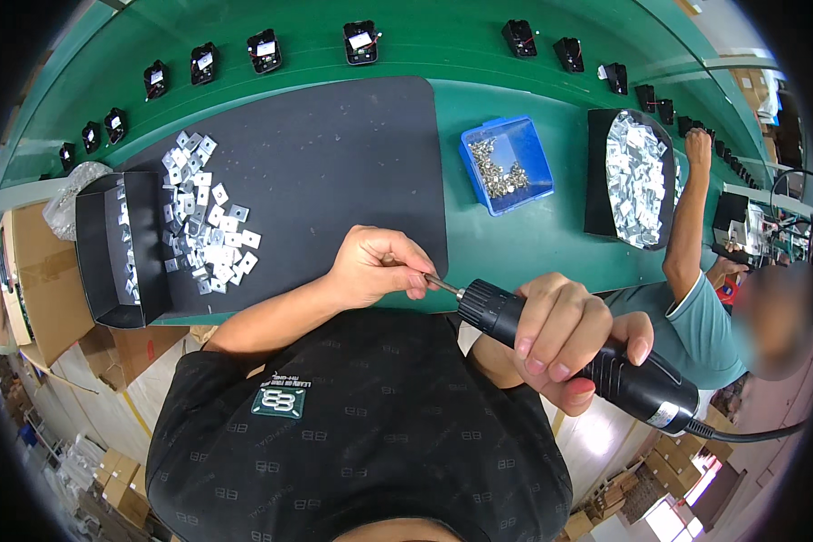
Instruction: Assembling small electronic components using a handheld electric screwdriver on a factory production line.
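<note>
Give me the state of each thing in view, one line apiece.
Right hand: closed around the electric screwdriver.
Left hand: pinching the screwdriver bit.
Blue tray: open, part full of small screws.
Black box: open, a few plates inside.
Metal plates: loose on the black mat.

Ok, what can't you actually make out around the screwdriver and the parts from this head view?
- Bit tip of the electric screwdriver: hidden inside the left hand fingers; any screw there cannot be told.
- Pieces in the blue bin: too small to identify.
- Screwdriver cable: runs off into the dark fisheye rim.
- Right hand palm side: hidden by the handle.
</note>
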A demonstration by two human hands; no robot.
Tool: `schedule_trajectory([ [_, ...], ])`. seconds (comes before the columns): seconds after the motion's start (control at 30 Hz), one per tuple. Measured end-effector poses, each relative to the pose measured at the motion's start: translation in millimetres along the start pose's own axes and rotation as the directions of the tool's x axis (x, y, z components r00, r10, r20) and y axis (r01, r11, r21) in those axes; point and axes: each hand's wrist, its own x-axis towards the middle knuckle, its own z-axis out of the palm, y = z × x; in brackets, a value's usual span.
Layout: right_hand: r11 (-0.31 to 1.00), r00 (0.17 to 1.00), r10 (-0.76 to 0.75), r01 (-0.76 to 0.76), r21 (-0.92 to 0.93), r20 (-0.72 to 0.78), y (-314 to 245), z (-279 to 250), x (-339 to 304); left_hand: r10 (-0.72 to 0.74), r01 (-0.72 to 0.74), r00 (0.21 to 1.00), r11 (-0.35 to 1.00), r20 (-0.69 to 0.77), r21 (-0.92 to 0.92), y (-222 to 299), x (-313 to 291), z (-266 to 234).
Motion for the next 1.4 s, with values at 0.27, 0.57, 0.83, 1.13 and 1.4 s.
schedule_trajectory([
  [0.27, 0.999, 0.997, 0.052, -0.052, -0.011, -0.058, 7.0, -2.1, -7.3, 0.148, -0.106, 0.989, 0.675, 0.006, 0.730, 46.1, -10.9, -5.7],
  [0.57, 0.993, 0.989, 0.115, -0.114, 0.020, -0.088, 13.0, -20.5, -17.4, 0.347, 0.606, 0.772, -0.145, -0.533, 0.782, 129.2, -85.0, -67.5],
  [0.83, 0.993, 0.988, 0.111, -0.114, -0.023, -0.109, 7.1, -26.4, -21.6, 0.173, 0.522, 0.851, -0.175, -0.496, 0.834, 133.5, -65.9, -71.2],
  [1.13, 0.980, 0.935, 0.172, -0.196, -0.046, -0.309, -9.2, -43.3, -24.5, 0.265, 0.525, 0.830, -0.071, -0.491, 0.848, 98.8, -8.5, -68.4],
  [1.4, 0.966, 0.873, 0.191, -0.248, -0.072, -0.449, -27.8, -48.5, -22.8, 0.298, 0.173, 0.923, 0.245, -0.244, 0.954, 54.2, 175.8, -81.0],
])
